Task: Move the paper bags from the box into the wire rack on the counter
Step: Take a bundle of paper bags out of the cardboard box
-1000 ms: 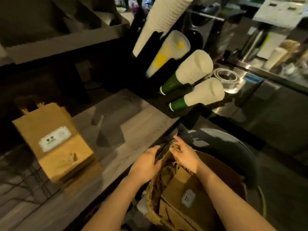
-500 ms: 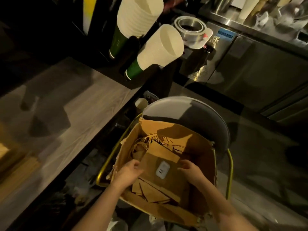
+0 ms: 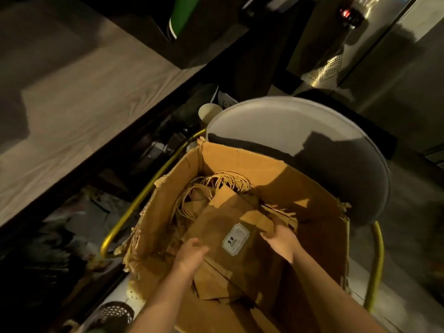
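A torn brown cardboard box (image 3: 240, 162) was set on a grey chair (image 3: 288, 126), and a stack of flat brown paper bags (image 3: 216, 219) lay inside. Its side edges were gripped with curled fingers by the left hand (image 3: 189, 257) and right hand (image 3: 280, 241). The bags were judged light, floppy and tearable, best supported under both edges, not lifted by the twisted paper handles (image 3: 216, 186).

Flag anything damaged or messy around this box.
The cardboard box is torn and ragged along its left rim and near corner. Inside, the twine handles lie in a loose tangle behind the top bag, which the left hand and right hand grip.
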A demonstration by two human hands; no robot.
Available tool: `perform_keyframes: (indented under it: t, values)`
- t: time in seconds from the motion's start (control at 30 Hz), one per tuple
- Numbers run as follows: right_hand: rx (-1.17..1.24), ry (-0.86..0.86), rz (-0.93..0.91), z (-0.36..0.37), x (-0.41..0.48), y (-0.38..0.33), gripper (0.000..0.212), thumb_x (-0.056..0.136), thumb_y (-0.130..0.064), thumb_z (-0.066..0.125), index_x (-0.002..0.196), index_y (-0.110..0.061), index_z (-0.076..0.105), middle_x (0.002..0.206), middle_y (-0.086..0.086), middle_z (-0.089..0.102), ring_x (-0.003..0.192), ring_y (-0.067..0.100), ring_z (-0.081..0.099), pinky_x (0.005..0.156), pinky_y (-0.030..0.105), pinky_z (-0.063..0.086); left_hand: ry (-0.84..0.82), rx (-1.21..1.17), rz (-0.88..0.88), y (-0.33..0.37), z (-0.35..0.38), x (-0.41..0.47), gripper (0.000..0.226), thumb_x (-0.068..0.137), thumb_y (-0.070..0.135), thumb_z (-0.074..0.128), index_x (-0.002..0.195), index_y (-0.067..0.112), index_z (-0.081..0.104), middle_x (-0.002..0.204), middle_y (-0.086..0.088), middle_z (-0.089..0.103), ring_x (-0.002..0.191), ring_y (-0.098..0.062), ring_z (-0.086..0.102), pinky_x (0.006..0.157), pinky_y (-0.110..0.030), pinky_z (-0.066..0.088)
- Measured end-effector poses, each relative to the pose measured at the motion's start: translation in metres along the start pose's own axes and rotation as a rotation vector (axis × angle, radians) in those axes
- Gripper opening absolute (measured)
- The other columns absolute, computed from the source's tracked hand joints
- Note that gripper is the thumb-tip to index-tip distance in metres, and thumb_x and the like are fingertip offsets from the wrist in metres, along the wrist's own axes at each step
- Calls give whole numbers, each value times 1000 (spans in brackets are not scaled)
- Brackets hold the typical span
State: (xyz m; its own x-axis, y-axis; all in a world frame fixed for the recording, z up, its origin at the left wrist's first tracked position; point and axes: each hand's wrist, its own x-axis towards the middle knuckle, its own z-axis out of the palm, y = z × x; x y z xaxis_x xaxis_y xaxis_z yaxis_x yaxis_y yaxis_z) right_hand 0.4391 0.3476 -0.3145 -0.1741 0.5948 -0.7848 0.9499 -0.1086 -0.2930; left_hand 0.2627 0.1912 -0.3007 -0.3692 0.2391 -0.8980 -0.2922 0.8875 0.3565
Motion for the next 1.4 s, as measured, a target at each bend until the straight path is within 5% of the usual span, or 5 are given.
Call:
perform_keyframes:
  t: [0.13,0.33,0.6,1.1,1.4]
  values:
    - [5,50,10,9,24,1,64,93,-28,61,149,-22,31,151,4,37,140,29,35,110,46,36,70,-219,-59,-25,20,29,82,65,37,72,137,16,39,125,-5,56,112,-28,55,98,-49,47]
    - [-86,82,13,27,38,6,61,92,-29,62,146,-19,34,147,5,39,137,27,38,107,41,37,74,-390,-160,-29,31,36,48,89,13,59,132,17,37,123,-10,50,101,-25,47,64,-36,42]
    - [-181,84,23,24,35,6,59,89,-43,63,140,-23,42,151,9,27,144,32,18,114,48,30,65,-496,-144,-42,31,42,65,81,9,65,138,22,36,128,-12,54,114,-30,53,81,-38,45]
    - [452,293,-207,-24,-77,16,31,94,-17,57,103,-47,59,105,-10,64,99,15,63,85,48,55,-111,-440,-153,-17,12,-9,105,64,12,83,149,23,22,140,-15,45,122,-37,49,96,-49,48]
    - [977,273,-106,-51,-135,-2,15,93,-26,57,95,-36,68,115,0,59,106,28,54,87,48,43,-421,-441,199,22,-26,-76,67,61,19,83,122,12,57,109,-8,71,105,-28,65,94,-46,51]
